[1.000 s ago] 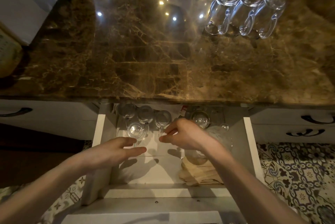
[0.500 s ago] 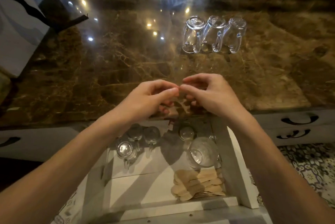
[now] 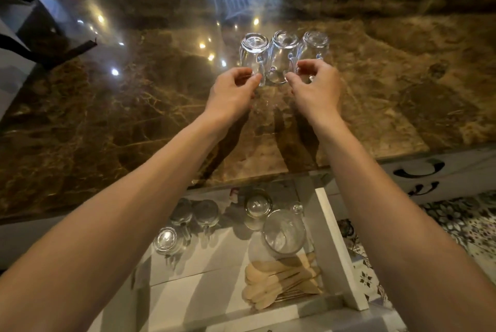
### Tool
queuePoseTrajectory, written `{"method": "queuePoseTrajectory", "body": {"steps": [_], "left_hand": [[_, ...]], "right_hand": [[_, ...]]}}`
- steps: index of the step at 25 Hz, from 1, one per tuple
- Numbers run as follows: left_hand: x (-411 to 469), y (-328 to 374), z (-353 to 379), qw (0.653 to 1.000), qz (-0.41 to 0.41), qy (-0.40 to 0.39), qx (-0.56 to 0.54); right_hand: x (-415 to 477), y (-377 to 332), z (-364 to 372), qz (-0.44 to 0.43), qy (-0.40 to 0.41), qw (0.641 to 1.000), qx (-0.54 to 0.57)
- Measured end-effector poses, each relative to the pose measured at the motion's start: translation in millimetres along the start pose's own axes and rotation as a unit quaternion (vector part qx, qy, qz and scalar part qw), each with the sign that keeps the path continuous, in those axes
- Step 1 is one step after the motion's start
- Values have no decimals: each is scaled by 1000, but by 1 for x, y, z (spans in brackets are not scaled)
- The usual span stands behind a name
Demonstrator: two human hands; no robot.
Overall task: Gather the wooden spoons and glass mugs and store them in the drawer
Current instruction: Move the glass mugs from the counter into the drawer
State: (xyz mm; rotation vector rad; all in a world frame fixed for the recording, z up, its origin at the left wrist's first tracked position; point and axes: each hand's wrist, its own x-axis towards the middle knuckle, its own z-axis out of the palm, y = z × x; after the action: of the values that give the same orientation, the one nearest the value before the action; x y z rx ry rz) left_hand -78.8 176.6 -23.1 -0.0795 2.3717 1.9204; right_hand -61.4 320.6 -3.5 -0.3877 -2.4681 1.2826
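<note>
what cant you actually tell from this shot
Head view:
- Whether the left hand or right hand grips the mugs: the hands cover the contact and the glass is clear.
- The drawer back: hidden under the counter edge.
- How many spoons: they overlap in a pile.

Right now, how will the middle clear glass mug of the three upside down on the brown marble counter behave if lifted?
The middle clear glass mug is probably rigid and fragile; packed close between its neighbours, it may clink. On the polished brown marble counter it would likely slide easily.
</note>
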Motion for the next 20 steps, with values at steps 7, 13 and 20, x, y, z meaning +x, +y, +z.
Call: {"method": "queuePoseTrajectory", "body": {"steps": [7,13,20], "left_hand": [[16,15,12,998,20,37,39],[20,19,21,996,44,47,54],[22,20,22,989,77,66,110]], "right_hand": [[32,1,-3,0,-34,996,-80],[49,1,-11,-7,-44,995,-92],[48,0,-4,-16,-55,992,-114]]}}
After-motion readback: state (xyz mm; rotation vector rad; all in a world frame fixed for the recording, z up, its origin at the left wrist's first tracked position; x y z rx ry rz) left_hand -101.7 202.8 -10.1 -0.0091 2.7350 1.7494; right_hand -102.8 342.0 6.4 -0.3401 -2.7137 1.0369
